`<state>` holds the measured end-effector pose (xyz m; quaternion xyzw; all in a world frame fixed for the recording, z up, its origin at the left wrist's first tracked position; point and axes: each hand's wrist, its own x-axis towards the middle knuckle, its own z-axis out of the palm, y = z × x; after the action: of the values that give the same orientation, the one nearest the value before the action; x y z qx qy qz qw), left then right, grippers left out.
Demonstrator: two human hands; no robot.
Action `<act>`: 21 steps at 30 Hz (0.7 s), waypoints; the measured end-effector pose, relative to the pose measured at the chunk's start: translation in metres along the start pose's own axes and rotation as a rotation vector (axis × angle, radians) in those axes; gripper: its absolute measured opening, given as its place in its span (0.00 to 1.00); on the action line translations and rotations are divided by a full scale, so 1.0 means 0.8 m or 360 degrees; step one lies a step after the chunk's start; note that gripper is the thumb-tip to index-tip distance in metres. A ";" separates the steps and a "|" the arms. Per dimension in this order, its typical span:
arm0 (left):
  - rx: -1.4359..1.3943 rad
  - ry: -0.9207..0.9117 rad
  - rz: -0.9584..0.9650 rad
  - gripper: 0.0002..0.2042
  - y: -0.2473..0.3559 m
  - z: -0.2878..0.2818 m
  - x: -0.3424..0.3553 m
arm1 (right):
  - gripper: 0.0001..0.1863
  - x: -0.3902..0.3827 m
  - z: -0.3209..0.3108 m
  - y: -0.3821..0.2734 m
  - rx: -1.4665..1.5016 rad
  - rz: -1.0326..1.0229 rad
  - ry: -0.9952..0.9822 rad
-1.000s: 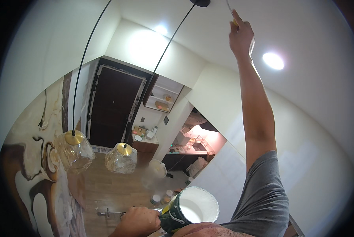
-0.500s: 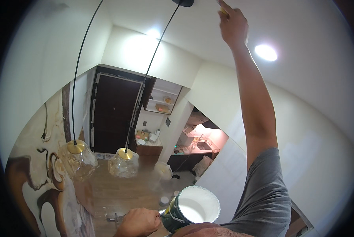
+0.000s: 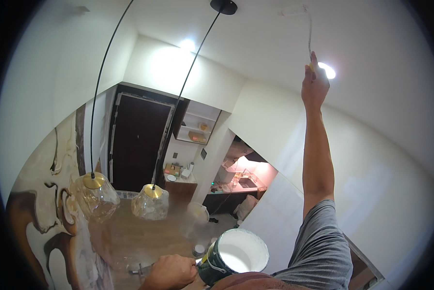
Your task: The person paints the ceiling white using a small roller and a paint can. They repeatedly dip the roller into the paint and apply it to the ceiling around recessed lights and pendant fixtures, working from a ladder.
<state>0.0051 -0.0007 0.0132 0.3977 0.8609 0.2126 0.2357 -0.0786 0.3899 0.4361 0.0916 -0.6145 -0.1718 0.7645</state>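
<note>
White paint [image 3: 232, 257] inside a dark green bucket [image 3: 211, 271], at 6 o'clock in the head view, mouth turned upward. Also white, and faint against the pale ceiling [image 3: 260, 53], a paint roller [image 3: 294, 10] at 1 o'clock. At 2 o'clock, the right hand [image 3: 315, 87], high at full stretch, wrapped round a yellow handle [image 3: 311, 67], one finger laid up along the wire stem [image 3: 310, 36]. From that hand, look to 11 o'clock for the roller, well beyond the fingertips: long axis nearly 9 to 3 o'clock, crosswise to the stem, joined to it at the 3 o'clock end. Seems to meet the ceiling; too pale to tell for sure. Right hand by far the nearer. Left hand [image 3: 174, 271] low, between 6 and 7 o'clock, fingers curled into a fist, with the bucket just beside, at 3 o'clock; cannot tell the contents of the grip, if any. Round ceiling light [image 3: 329, 71] just past the right hand, toward 1 o'clock. Glass lamp [image 3: 100, 198] and second lamp [image 3: 150, 207] hanging at 8 o'clock.
</note>
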 end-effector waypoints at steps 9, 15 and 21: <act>-0.0067 0.0077 0.0051 0.18 -0.007 0.012 0.007 | 0.25 0.106 0.031 -0.128 0.0099 -0.0174 -0.0041; -0.0118 0.0073 -0.0008 0.18 0.000 0.008 0.001 | 0.23 0.159 0.012 -0.226 0.0043 -0.0217 -0.0226; -0.0059 0.0143 0.0010 0.18 -0.004 0.016 0.003 | 0.22 0.151 -0.027 -0.202 0.0004 -0.0113 -0.0306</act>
<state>0.0089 0.0017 0.0007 0.3860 0.8652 0.2470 0.2035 -0.0597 0.1938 0.4841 0.0974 -0.6816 -0.2058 0.6954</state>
